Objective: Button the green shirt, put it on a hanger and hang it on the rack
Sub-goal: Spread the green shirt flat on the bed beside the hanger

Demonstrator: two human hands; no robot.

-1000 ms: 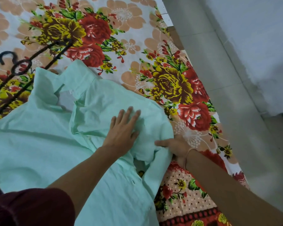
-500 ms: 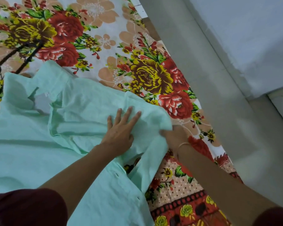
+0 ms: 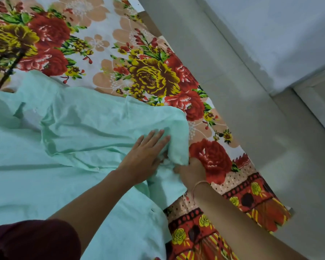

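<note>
The mint-green shirt [image 3: 68,139] lies spread across the flowered bed sheet, its collar at the left and its front open. My left hand [image 3: 144,154] lies flat on the shirt's folded right part, fingers straight and pressing the cloth down. My right hand [image 3: 190,172] grips the bunched edge of the shirt's fabric just beside the left hand, fingers curled under the fold. A dark hanger [image 3: 7,69] shows only as thin bars at the far left edge of the sheet. No rack is in view.
The flowered sheet [image 3: 150,76] covers the bed, whose right edge runs diagonally along a grey tiled floor [image 3: 242,113]. A pale wall [image 3: 280,34] rises at the upper right. My dark maroon sleeve [image 3: 32,239] fills the lower left corner.
The view has shifted right, so the hanger has slid almost out of frame. My left hand has slid right along the shirt towards my right hand, which still holds the cloth edge.
</note>
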